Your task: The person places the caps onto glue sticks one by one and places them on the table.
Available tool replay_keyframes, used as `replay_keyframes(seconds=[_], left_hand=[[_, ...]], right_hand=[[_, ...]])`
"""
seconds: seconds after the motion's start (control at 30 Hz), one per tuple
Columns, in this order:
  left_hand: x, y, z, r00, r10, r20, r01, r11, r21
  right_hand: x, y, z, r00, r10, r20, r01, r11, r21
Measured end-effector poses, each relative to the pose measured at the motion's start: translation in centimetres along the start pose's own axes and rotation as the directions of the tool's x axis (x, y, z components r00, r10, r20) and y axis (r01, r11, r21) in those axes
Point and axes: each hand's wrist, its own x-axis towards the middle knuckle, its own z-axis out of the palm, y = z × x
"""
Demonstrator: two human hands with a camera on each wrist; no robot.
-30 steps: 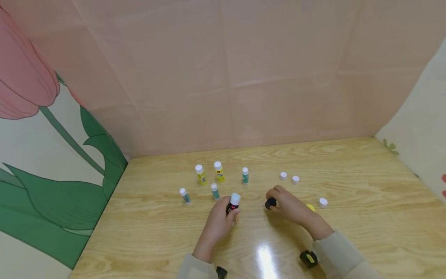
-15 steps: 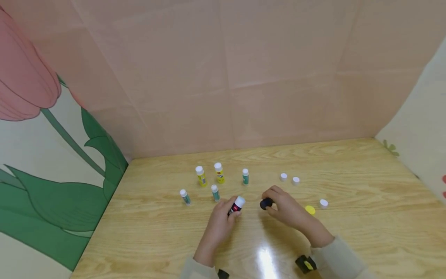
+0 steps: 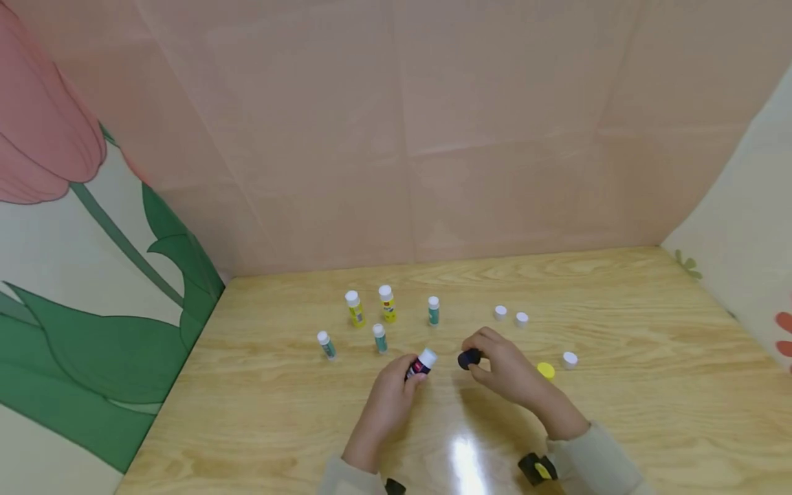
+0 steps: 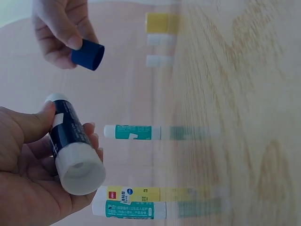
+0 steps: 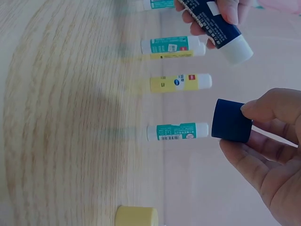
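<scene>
My left hand (image 3: 390, 392) grips a dark blue glue stick (image 4: 68, 125) above the table, its uncapped white end tilted toward my right hand. In my right hand (image 3: 504, 364), thumb and fingers pinch a dark blue cap (image 5: 231, 120). A gap separates the cap from the glue stick. Beyond the hands stand two yellow glue sticks (image 3: 355, 311) and several teal glue sticks (image 3: 434, 313), all upright with white tops.
White caps (image 3: 500, 313) lie on the wooden table (image 3: 247, 412) to the right, along with a yellow cap (image 3: 546, 370). A pink backdrop (image 3: 402, 172) rises behind the table's far edge.
My left hand has tipped the dark blue glue stick to the right. My right hand, holding the cap, has moved slightly left, closer to it.
</scene>
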Motion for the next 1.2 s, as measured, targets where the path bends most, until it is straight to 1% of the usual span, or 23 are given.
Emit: replay_keyframes(seconds=[0.13, 0.3, 0.4, 0.47, 0.73, 0.83, 1.0, 1.1, 1.2], left_hand=[[-0.1, 0.1, -0.1, 1.000, -0.006, 0.021, 0.006, 1.000, 0.008], [0.0, 0.2, -0.2, 1.000, 0.021, 0.012, -0.022, 0.999, 0.031], [0.0, 0.2, -0.1, 1.000, 0.025, 0.013, -0.026, 0.999, 0.038], [0.0, 0.2, -0.1, 1.000, 0.018, 0.018, -0.018, 0.999, 0.034], [-0.2, 0.6, -0.2, 0.998, -0.053, 0.043, 0.053, 0.999, -0.007], [-0.2, 0.6, -0.2, 0.998, -0.048, 0.028, 0.049, 0.999, -0.016], [-0.4, 0.7, -0.2, 1.000, -0.020, -0.019, 0.020, 0.999, -0.034], [-0.5, 0.8, -0.2, 0.999, -0.021, -0.036, 0.020, 0.999, -0.040], [-0.6, 0.8, -0.3, 0.999, -0.030, -0.037, 0.028, 0.998, -0.054]], right_hand=[[0.0, -0.1, 0.0, 1.000, 0.008, -0.008, -0.008, 1.000, 0.014], [0.1, -0.4, -0.1, 1.000, 0.023, -0.006, -0.023, 0.998, 0.055], [0.1, -0.4, -0.1, 0.999, 0.046, 0.005, -0.046, 0.995, 0.087], [0.0, -0.5, 0.0, 0.999, 0.052, 0.004, -0.053, 0.993, 0.101], [0.0, -1.0, -0.2, 0.998, 0.061, 0.000, -0.060, 0.988, 0.139], [0.0, -1.1, -0.3, 0.998, 0.070, -0.002, -0.068, 0.984, 0.164], [-0.1, -1.2, -0.3, 0.998, 0.059, -0.012, -0.055, 0.976, 0.213], [-0.1, -1.2, -0.2, 0.999, 0.051, -0.020, -0.044, 0.970, 0.239], [-0.1, -1.2, -0.2, 0.999, 0.044, -0.027, -0.035, 0.965, 0.258]])
